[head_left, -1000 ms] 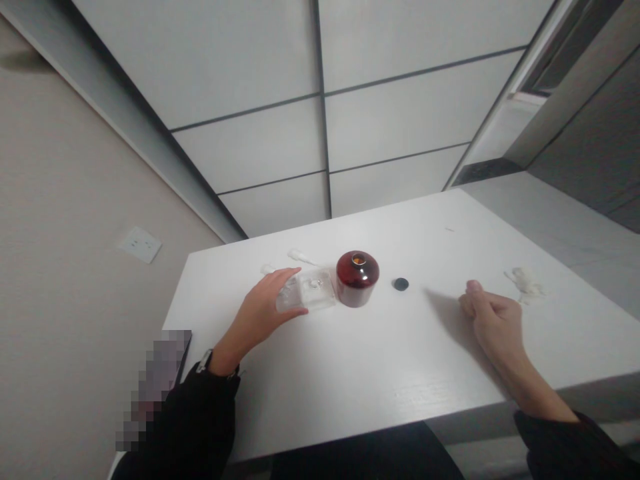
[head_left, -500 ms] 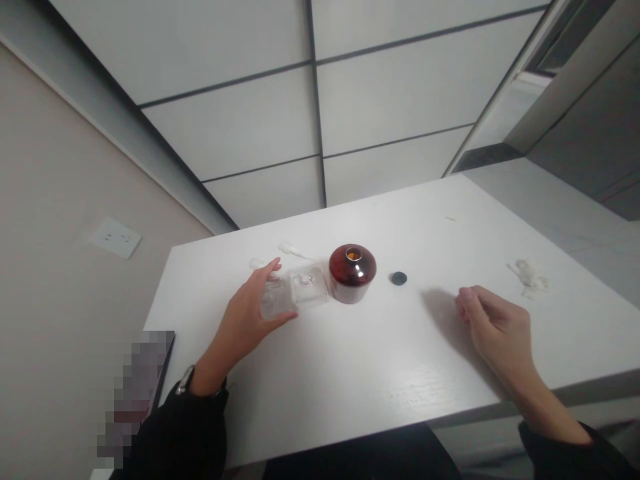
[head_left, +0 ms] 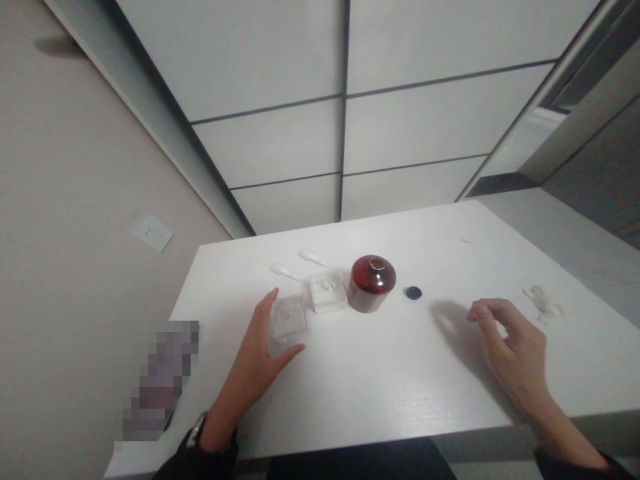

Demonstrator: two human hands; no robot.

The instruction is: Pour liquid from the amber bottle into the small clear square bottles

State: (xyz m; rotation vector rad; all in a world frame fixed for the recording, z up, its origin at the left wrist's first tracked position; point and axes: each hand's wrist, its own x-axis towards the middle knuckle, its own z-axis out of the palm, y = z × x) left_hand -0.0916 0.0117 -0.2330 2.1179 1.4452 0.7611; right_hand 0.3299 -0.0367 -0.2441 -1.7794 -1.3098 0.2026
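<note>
My left hand (head_left: 267,353) is spread around the near-left side of a clear square container (head_left: 290,319), thumb and fingers apart. A second clear square container (head_left: 328,292) stands just to its right. Beside that is a dark red-brown bottle (head_left: 372,283) with its round mouth uncovered. A small black cap (head_left: 413,293) lies to the bottle's right. My right hand (head_left: 510,343) hovers over the table's right part, thumb and fingertips pressed together; whatever they hold, if anything, is too small to make out.
Two small translucent plastic pieces (head_left: 284,270) lie behind the containers. A crumpled whitish bundle (head_left: 549,303) rests at the right of the white table (head_left: 380,393). A blurred-out flat object (head_left: 163,380) is at the left edge, near the wall.
The view has shifted, so the table items appear farther right and lower. My left hand sits slightly nearer the table's front, off the rear plastic piece. My right hand's fingers are more arched.
</note>
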